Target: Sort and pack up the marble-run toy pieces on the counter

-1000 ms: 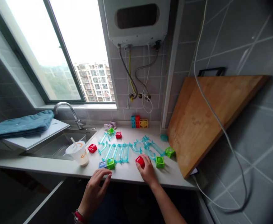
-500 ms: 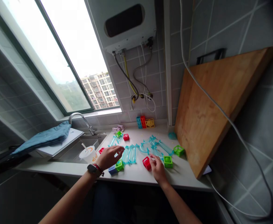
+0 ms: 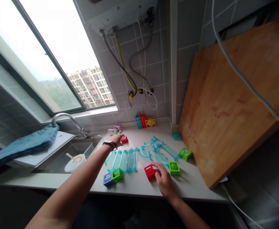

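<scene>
My left hand (image 3: 117,140) reaches across the counter, fingers stretched out at a small red toy block (image 3: 124,139), partly covering it. A green block (image 3: 115,134) shows just behind that hand. Nearer the front edge, the thumb and index finger of my right hand (image 3: 163,176) are closed at the right side of another red block (image 3: 149,172), which rests on the counter. Beside that hand stands a green block (image 3: 174,168). Clear turquoise track pieces (image 3: 122,160) lie side by side between my arms, and curved turquoise pieces (image 3: 153,148) lie farther right.
A blue block (image 3: 108,179) touches a green block (image 3: 117,175) at the front. Several coloured blocks (image 3: 145,121) stand against the wall. A sink (image 3: 55,162) with a white container (image 3: 74,163) lies left. A wooden board (image 3: 227,105) leans at right, near another green block (image 3: 185,154).
My left hand has moved forward from above the front blue and green blocks to the far red block. My right hand stays by its red block. The view has tilted downward and come closer.
</scene>
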### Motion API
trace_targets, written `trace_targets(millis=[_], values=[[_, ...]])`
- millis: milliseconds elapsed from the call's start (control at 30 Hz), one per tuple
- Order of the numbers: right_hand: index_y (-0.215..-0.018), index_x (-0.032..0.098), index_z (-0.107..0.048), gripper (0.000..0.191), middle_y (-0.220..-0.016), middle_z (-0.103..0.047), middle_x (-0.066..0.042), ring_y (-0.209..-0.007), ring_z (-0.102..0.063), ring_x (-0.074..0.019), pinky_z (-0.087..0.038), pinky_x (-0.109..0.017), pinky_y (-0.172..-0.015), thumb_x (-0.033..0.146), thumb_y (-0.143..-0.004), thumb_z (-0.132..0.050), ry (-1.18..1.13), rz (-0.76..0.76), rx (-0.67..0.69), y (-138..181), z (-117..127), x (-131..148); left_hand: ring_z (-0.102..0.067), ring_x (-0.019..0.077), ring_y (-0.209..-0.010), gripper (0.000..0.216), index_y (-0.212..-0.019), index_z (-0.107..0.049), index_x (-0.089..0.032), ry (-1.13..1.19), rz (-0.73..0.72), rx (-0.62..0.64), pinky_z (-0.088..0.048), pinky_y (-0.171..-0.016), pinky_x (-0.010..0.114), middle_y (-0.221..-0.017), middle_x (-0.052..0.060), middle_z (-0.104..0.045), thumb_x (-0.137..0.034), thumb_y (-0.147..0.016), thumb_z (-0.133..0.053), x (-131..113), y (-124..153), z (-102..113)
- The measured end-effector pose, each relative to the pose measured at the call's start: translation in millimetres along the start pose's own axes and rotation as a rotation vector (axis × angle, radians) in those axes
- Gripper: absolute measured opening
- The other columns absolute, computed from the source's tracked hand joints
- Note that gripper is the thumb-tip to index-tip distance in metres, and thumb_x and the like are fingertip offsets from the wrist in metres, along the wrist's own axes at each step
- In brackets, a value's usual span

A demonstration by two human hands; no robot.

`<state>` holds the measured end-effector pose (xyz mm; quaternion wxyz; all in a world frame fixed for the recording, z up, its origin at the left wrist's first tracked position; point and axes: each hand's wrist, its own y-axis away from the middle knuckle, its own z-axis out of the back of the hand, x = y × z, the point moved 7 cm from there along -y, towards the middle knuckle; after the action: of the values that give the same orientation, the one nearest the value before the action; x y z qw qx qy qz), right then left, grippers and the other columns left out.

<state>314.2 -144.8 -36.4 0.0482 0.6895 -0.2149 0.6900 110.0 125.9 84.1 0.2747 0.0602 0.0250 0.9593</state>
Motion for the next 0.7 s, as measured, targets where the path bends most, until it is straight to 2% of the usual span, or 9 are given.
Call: trace_targets(millis=[67, 167, 267, 400, 500, 567, 633, 700], values=[[-0.115, 0.027, -0.077, 0.034, -0.125, -0.072, -0.010, -0.111, -0.069, -0.0300, -0.057, -0.045, -0.099, 0.025, -0.092, -0.053, -0.021, -0.021, 0.012, 0, 1, -2, -0.067, 0.0267, -0.114, 0.039, -0.133, -0.062, -0.018, -0.007, 0.031, -0.014, -0.059, -0.095, 0.048, -0.134, 0.012, -0.064, -0.035, -0.099, -0.066, 9, -16, -10], [-0.111, 0.028, -0.079, 0.031, -0.124, -0.073, -0.010, -0.121, -0.065, -0.0326, -0.050, -0.049, -0.109, 0.041, -0.098, -0.054, -0.045, -0.074, -0.019, -2, 6, -9, -0.066, 0.0276, -0.116, 0.041, -0.135, -0.060, -0.018, 0.003, 0.060, -0.038, -0.058, -0.096, 0.050, -0.137, 0.012, -0.062, -0.035, -0.099, -0.067, 18, -35, -25], [-0.111, 0.028, -0.080, 0.039, -0.123, -0.074, -0.012, -0.120, -0.066, -0.0355, -0.054, -0.050, -0.104, 0.056, -0.097, -0.056, -0.109, -0.181, -0.053, -3, 10, -20, -0.066, 0.0279, -0.117, 0.041, -0.136, -0.060, -0.018, 0.028, 0.050, -0.040, -0.058, -0.097, 0.050, -0.138, 0.012, -0.062, -0.035, -0.099, -0.067, 22, -45, -39], [-0.115, 0.027, -0.080, 0.048, -0.126, -0.075, -0.013, -0.114, -0.071, -0.0381, -0.059, -0.051, -0.095, 0.065, -0.091, -0.063, -0.218, -0.330, 0.022, -3, 5, -29, -0.066, 0.0275, -0.116, 0.040, -0.135, -0.061, -0.017, 0.084, 0.012, -0.045, -0.058, -0.096, 0.050, -0.136, 0.012, -0.063, -0.035, -0.099, -0.067, 22, -49, -51], [-0.118, 0.027, -0.080, 0.047, -0.131, -0.073, -0.013, -0.117, -0.070, -0.0367, -0.056, -0.051, -0.102, 0.062, -0.090, -0.067, -0.201, -0.329, 0.101, -4, 6, -23, -0.066, 0.0269, -0.115, 0.038, -0.133, -0.062, -0.018, 0.167, -0.021, -0.090, -0.058, -0.096, 0.049, -0.135, 0.012, -0.064, -0.035, -0.100, -0.066, 18, -49, -52], [-0.126, 0.029, -0.077, 0.047, -0.140, -0.069, -0.012, -0.122, -0.069, -0.0359, -0.054, -0.050, -0.106, 0.055, -0.086, -0.076, -0.160, -0.295, 0.202, -5, 5, -19, -0.066, 0.0265, -0.115, 0.036, -0.131, -0.063, -0.018, 0.243, -0.042, -0.151, -0.057, -0.097, 0.049, -0.134, 0.011, -0.065, -0.035, -0.100, -0.066, 15, -46, -46], [-0.136, 0.033, -0.070, 0.064, -0.152, -0.059, -0.011, -0.129, -0.065, -0.0364, -0.053, -0.050, -0.108, 0.042, -0.075, -0.088, -0.099, -0.264, 0.339, -4, 1, -18, -0.066, 0.0268, -0.114, 0.034, -0.128, -0.065, -0.017, 0.327, -0.055, -0.237, -0.056, -0.099, 0.049, -0.131, 0.012, -0.065, -0.031, -0.097, -0.069, 13, -37, -33], [-0.141, 0.035, -0.066, 0.078, -0.152, -0.059, -0.010, -0.127, -0.066, -0.0360, -0.054, -0.049, -0.107, 0.028, -0.068, -0.092, 0.000, -0.251, 0.410, -4, -3, -22, -0.066, 0.0273, -0.114, 0.038, -0.127, -0.065, -0.017, 0.415, -0.067, -0.341, -0.055, -0.102, 0.046, -0.128, 0.013, -0.064, -0.022, -0.091, -0.071, 12, -19, -15]])
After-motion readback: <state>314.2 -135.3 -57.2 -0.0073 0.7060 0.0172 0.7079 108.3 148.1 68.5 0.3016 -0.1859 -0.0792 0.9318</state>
